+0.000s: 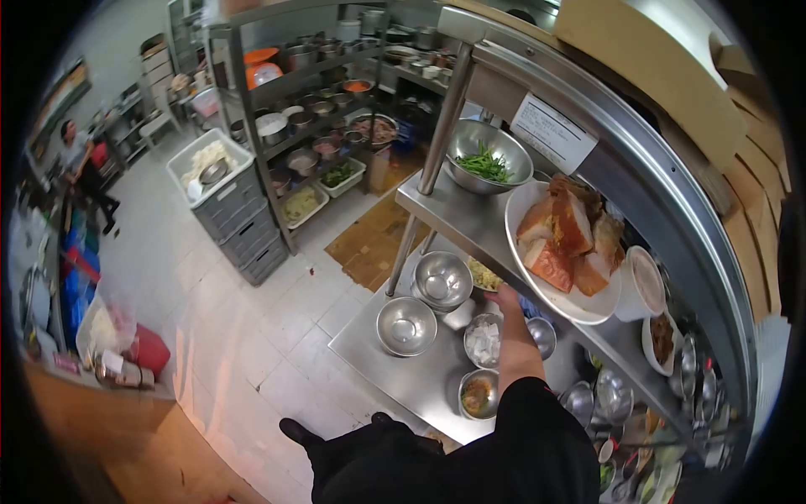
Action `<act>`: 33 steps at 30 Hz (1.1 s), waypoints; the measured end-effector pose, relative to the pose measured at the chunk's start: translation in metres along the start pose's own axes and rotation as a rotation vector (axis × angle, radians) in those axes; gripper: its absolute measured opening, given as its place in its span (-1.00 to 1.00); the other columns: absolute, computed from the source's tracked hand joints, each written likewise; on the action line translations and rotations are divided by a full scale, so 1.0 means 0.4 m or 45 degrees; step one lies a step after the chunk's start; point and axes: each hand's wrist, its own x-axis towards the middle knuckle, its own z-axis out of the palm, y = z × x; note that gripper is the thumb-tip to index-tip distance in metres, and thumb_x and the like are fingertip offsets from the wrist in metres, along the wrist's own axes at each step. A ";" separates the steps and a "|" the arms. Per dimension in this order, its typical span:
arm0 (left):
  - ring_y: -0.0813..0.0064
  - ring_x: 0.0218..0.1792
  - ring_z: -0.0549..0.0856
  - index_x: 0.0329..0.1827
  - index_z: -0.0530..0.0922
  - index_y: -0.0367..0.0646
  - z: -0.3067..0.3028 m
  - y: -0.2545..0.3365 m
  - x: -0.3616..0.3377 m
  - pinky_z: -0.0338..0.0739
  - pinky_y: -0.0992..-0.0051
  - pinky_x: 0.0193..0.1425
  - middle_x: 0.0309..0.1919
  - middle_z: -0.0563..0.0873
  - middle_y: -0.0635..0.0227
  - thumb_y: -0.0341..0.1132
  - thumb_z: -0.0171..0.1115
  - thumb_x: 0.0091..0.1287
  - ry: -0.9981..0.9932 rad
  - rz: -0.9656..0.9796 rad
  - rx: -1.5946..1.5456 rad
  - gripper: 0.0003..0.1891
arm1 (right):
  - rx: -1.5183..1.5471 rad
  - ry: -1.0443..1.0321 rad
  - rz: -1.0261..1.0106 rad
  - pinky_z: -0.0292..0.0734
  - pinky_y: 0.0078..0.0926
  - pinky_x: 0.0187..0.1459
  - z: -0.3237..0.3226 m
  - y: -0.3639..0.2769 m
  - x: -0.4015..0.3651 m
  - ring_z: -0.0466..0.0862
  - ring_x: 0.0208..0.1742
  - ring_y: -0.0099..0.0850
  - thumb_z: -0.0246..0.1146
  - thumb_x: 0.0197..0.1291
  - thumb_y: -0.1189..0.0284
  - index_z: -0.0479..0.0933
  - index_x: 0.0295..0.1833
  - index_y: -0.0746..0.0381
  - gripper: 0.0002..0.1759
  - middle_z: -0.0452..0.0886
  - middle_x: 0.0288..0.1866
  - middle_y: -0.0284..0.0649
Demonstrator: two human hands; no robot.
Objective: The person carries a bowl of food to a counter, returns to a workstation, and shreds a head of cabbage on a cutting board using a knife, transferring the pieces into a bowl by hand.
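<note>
My right hand (pixel 504 297) reaches in under the steel shelf, right at the rim of a bowl of chopped yellowish food (pixel 484 275). The shelf edge hides most of its fingers, and I cannot tell what they hold. Near my forearm are a metal bowl of white chunks (pixel 484 343) and a metal bowl with brownish-orange contents (pixel 479 396). Two bare metal bowls, one at the back (pixel 442 280) and one at the front corner (pixel 406 327), stand to the left on the steel counter (pixel 369 346). My left hand is out of view.
On the shelf above sit a metal bowl of green vegetables (pixel 483 163) and a white basin of large reddish-brown meat pieces (pixel 564 244). Stacked grey crates (pixel 243 220) stand by a loaded rack (pixel 277 151). Flattened cardboard (pixel 369 239) covers some floor. A person (pixel 84 168) is at far left.
</note>
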 end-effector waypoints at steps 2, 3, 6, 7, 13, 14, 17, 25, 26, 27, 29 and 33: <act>-0.19 0.35 0.61 0.38 0.63 -0.27 -0.089 0.073 0.145 0.44 0.00 0.50 0.26 0.69 -0.15 -0.22 0.14 0.66 -0.008 0.114 0.017 -0.61 | -0.127 0.249 -0.214 0.95 0.02 -0.13 0.053 -0.119 -0.240 0.89 -0.01 0.06 0.08 0.48 0.63 0.33 0.57 0.26 -0.43 0.74 0.23 0.14; -0.20 0.33 0.62 0.36 0.64 -0.27 -0.143 0.105 0.217 0.45 -0.01 0.48 0.24 0.70 -0.16 -0.22 0.13 0.65 -0.015 0.169 0.032 -0.61 | -0.018 0.348 -0.198 0.95 -0.04 -0.25 0.038 -0.145 -0.293 0.89 -0.13 0.11 0.09 0.44 0.66 0.28 0.53 0.32 -0.44 0.74 0.21 0.20; -0.23 0.29 0.65 0.32 0.66 -0.28 -0.315 0.159 0.450 0.49 -0.03 0.43 0.17 0.72 -0.19 -0.21 0.11 0.64 -0.046 0.318 0.103 -0.61 | -0.016 0.410 -0.441 0.93 -0.16 -0.30 -0.006 -0.167 -0.486 0.90 -0.23 0.02 0.13 0.51 0.56 0.44 0.35 0.38 -0.63 0.81 0.03 0.15; -0.24 0.27 0.66 0.31 0.66 -0.29 -0.383 0.159 0.542 0.50 -0.04 0.42 0.15 0.73 -0.20 -0.21 0.11 0.64 -0.056 0.366 0.146 -0.61 | 0.003 0.459 -0.441 0.93 -0.16 -0.30 -0.007 -0.161 -0.558 0.90 -0.23 0.02 0.13 0.51 0.56 0.44 0.35 0.38 -0.63 0.81 0.03 0.15; -0.31 0.17 0.71 0.23 0.70 -0.32 -0.753 0.206 1.186 0.57 -0.09 0.32 0.03 0.78 -0.26 -0.20 0.08 0.62 0.000 0.781 0.728 -0.61 | -0.175 0.732 -0.286 0.92 -0.20 -0.35 0.111 -0.155 -1.015 0.89 -0.34 -0.05 0.08 0.49 0.53 0.50 0.23 0.60 -0.63 0.81 -0.10 0.24; -0.32 0.16 0.72 0.21 0.70 -0.32 -0.809 0.260 1.261 0.58 -0.09 0.30 0.00 0.78 -0.27 -0.20 0.07 0.62 0.035 1.027 1.093 -0.61 | -0.169 0.755 -0.286 0.92 -0.20 -0.35 0.162 -0.144 -1.086 0.89 -0.34 -0.05 0.08 0.49 0.53 0.50 0.23 0.60 -0.63 0.81 -0.10 0.24; -0.02 -0.12 0.82 -0.10 0.72 -0.33 -0.950 0.588 1.383 0.62 0.01 -0.04 -0.24 0.78 -0.12 -0.07 0.04 0.65 0.143 1.017 0.343 -0.54 | -0.192 0.741 -0.213 0.92 -0.21 -0.30 0.306 -0.056 -1.249 0.90 -0.27 -0.05 0.07 0.47 0.51 0.54 0.23 0.61 -0.59 0.80 -0.01 0.25; -0.07 0.33 0.71 0.26 0.74 -0.30 -1.214 1.111 1.436 0.54 0.11 0.50 0.23 0.79 -0.11 -0.33 0.22 0.53 0.102 1.284 0.313 -0.64 | -0.276 0.167 -0.111 0.92 -0.27 -0.31 1.007 0.002 -1.197 0.90 -0.09 -0.19 0.14 0.49 0.51 0.57 0.34 0.38 -0.61 0.80 0.14 -0.01; -0.11 0.29 0.72 0.23 0.75 -0.30 -1.251 1.115 1.431 0.56 0.10 0.47 0.20 0.80 -0.13 -0.28 0.22 0.53 0.129 1.164 0.239 -0.64 | -0.280 0.099 -0.163 0.92 -0.28 -0.32 1.097 0.018 -1.118 0.90 -0.07 -0.24 0.17 0.48 0.50 0.55 0.38 0.37 -0.58 0.79 0.15 -0.03; -0.11 0.27 0.73 0.24 0.75 -0.28 -1.278 1.080 1.445 0.57 0.09 0.46 0.19 0.80 -0.13 -0.26 0.22 0.53 0.174 1.034 0.203 -0.63 | -0.235 0.033 -0.146 0.93 -0.30 -0.32 1.226 0.006 -1.057 0.89 -0.06 -0.29 0.20 0.46 0.49 0.55 0.40 0.36 -0.55 0.79 0.15 -0.06; -0.13 0.25 0.74 0.24 0.76 -0.25 -1.325 0.998 1.513 0.59 0.05 0.42 0.16 0.80 -0.15 -0.19 0.20 0.54 0.250 0.844 0.215 -0.61 | -0.224 -0.235 -0.120 0.88 -0.37 -0.34 1.494 -0.050 -0.905 0.89 -0.10 -0.30 0.18 0.47 0.50 0.51 0.48 0.35 -0.50 0.81 0.16 -0.10; -0.16 0.19 0.77 0.18 0.79 -0.22 -1.305 0.784 1.549 0.61 0.00 0.38 0.09 0.83 -0.13 -0.11 0.15 0.55 0.247 0.485 0.145 -0.58 | -0.243 -0.652 -0.282 0.80 -0.43 -0.06 2.096 -0.174 -0.652 0.79 0.11 -0.40 0.09 0.48 0.57 0.47 0.51 0.38 -0.48 0.72 0.29 -0.18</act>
